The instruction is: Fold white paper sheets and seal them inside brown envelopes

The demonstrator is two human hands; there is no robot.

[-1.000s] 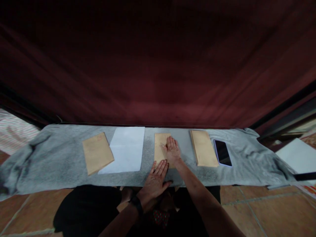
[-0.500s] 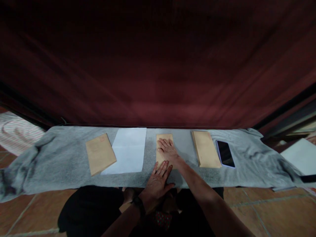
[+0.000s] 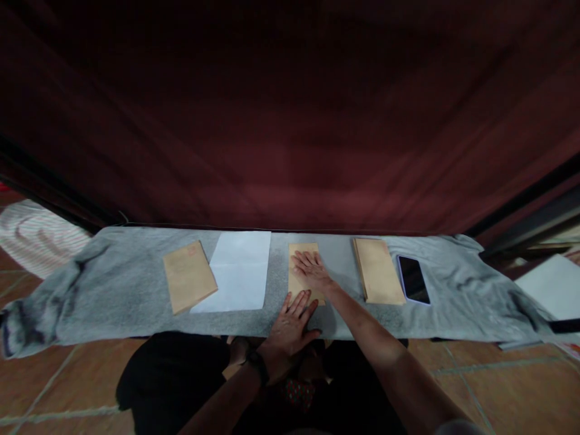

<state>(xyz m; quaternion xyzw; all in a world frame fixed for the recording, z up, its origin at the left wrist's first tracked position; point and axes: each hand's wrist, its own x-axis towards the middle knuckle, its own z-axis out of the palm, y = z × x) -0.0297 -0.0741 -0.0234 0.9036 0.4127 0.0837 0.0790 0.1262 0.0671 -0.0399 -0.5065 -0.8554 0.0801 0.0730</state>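
Observation:
A brown envelope (image 3: 299, 284) lies in the middle of a grey cloth (image 3: 113, 284). My right hand (image 3: 312, 270) rests flat on top of it, fingers stretched out and pointing left and away. My left hand (image 3: 292, 322) lies flat at the envelope's near end, fingers spread, their tips on its lower edge. A dark band is on my left wrist. Neither hand holds anything.
A white sheet (image 3: 237, 271) and another brown envelope (image 3: 189, 275) lie to the left. A stack of brown envelopes (image 3: 377, 270) and a dark phone (image 3: 412, 279) lie to the right. A dark red curtain (image 3: 290, 121) hangs behind. Tiled floor (image 3: 498, 380) is below.
My right hand has slid a little leftward over the middle envelope. The left hand keeps its place at the near end. The view has shifted slightly.

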